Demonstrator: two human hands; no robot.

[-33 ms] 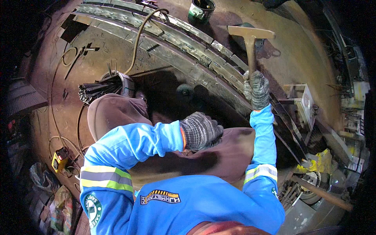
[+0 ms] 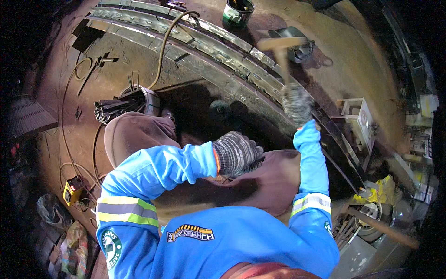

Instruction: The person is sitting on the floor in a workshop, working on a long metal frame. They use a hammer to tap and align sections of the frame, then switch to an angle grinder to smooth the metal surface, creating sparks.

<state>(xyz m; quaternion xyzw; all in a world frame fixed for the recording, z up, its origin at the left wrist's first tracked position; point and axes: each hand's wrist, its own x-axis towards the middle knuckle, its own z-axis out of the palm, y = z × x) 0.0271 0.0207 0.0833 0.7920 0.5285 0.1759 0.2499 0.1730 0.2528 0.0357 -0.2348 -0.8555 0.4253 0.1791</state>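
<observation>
My right hand [image 2: 296, 103], in a grey knitted glove, is wrapped round the handle of a chipping hammer [image 2: 282, 58]. Its long narrow head is raised above the curved metal beams [image 2: 223, 58] and is smeared by motion. My left hand [image 2: 237, 154], gloved alike, is closed in front of my body, over my brown-trousered leg [image 2: 274, 176]. The inside of its fist is hidden, so whatever it may hold does not show.
A can of dark rods [image 2: 151, 100] stands by my left knee. Beyond the beams are a dark welding mask [image 2: 302, 51] and a bucket [image 2: 237, 16]. Hoses [image 2: 162, 51] cross the floor. A pale box frame [image 2: 360, 118] and a wheel-like disc [image 2: 370, 217] are at right.
The hammer and my right hand have shifted slightly left, and the hammer head sits a little lower in view, uncovering more of the mask. My left hand has hardly moved.
</observation>
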